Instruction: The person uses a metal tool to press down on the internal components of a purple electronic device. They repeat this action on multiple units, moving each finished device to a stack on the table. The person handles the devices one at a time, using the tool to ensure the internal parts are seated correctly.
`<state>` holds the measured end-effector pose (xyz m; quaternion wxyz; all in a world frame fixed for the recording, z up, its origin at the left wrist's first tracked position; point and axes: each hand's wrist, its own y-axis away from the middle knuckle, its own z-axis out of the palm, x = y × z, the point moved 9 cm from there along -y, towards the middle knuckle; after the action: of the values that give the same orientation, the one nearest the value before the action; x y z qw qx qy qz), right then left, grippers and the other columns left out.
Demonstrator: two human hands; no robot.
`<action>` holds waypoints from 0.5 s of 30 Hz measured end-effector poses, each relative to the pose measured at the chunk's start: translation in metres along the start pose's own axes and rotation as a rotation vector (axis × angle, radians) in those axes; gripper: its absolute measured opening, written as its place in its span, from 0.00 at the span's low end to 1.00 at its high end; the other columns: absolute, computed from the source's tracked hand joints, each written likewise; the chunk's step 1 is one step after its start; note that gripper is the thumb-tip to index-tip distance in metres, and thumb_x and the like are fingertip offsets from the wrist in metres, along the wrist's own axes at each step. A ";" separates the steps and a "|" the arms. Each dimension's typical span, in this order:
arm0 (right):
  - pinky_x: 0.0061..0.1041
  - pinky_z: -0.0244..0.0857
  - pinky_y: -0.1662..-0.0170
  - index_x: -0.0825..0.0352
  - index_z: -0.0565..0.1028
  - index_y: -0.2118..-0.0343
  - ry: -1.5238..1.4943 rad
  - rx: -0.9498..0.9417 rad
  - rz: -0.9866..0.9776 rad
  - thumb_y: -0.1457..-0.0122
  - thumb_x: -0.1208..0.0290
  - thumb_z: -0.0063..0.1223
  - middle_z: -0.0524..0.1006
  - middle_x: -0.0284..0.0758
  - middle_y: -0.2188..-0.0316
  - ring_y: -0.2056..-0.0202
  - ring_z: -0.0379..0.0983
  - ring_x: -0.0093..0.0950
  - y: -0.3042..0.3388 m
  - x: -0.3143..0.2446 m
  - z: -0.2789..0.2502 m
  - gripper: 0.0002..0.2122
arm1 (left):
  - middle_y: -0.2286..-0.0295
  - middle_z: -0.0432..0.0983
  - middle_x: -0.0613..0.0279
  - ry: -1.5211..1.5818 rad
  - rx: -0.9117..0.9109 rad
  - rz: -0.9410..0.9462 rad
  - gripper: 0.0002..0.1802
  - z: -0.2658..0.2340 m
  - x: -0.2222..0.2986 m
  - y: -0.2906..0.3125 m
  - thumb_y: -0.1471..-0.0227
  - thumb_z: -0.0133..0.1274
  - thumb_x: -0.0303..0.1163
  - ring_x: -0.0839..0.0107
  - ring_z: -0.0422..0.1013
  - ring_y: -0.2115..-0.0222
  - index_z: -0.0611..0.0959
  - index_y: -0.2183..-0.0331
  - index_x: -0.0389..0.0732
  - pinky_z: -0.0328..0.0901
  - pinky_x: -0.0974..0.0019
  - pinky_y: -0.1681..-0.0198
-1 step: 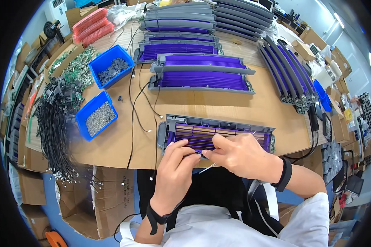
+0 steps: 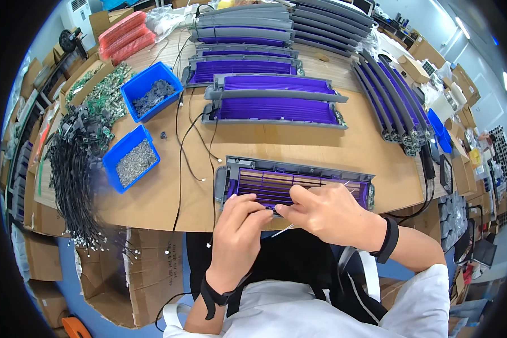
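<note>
A long grey housing (image 2: 315,168) with a slatted purple inside lies before me near the front edge of the table. My left hand (image 2: 238,234) is closed at its near edge, fingers bent over the rim, thumb and forefinger by a small dark spot. Against that same spot, my right hand (image 2: 329,217) pinches with thumb and forefinger; the fingertips nearly meet those of the left. A thin white strip (image 2: 283,231) sticks out below the right hand, and a similar white end shows above its knuckles. What lies between the fingertips is hidden.
Several similar housings (image 2: 281,110) lie beyond, with more stacked at right (image 2: 391,101). At left stand a blue bin of dark pieces (image 2: 172,93), a blue bin of small metal parts (image 2: 114,174) and a bundle of black cables (image 2: 76,180). Loose black cables (image 2: 180,163) cross the cardboard.
</note>
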<state>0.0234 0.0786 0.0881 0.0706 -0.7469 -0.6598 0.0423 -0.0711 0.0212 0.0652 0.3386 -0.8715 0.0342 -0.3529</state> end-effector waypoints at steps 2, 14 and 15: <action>0.27 0.69 0.78 0.64 0.79 0.61 0.029 -0.017 0.012 0.50 0.71 0.56 0.67 0.35 0.71 0.75 0.77 0.26 0.002 0.004 -0.001 0.12 | 0.71 0.76 0.57 0.002 0.032 -0.013 0.09 -0.001 -0.004 0.001 0.61 0.62 0.17 0.54 0.73 0.61 0.83 0.71 0.36 0.68 0.57 0.56; 0.28 0.69 0.76 0.62 0.80 0.66 -0.015 -0.016 0.073 0.50 0.74 0.56 0.69 0.33 0.74 0.75 0.76 0.27 0.022 0.020 -0.009 0.08 | 0.68 0.72 0.56 -0.103 -0.001 0.002 0.10 0.004 -0.001 -0.001 0.59 0.62 0.21 0.55 0.70 0.60 0.80 0.70 0.33 0.66 0.54 0.55; 0.28 0.69 0.76 0.63 0.80 0.66 -0.002 -0.002 0.069 0.50 0.73 0.56 0.68 0.33 0.74 0.75 0.76 0.26 0.021 0.019 -0.008 0.07 | 0.68 0.72 0.56 -0.116 0.009 0.005 0.10 0.003 0.000 -0.001 0.59 0.62 0.21 0.55 0.70 0.60 0.80 0.70 0.33 0.66 0.54 0.54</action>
<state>0.0480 0.0947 0.0931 0.0677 -0.7691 -0.6339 0.0451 -0.0691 0.0240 0.0643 0.3448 -0.8889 0.0151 -0.3012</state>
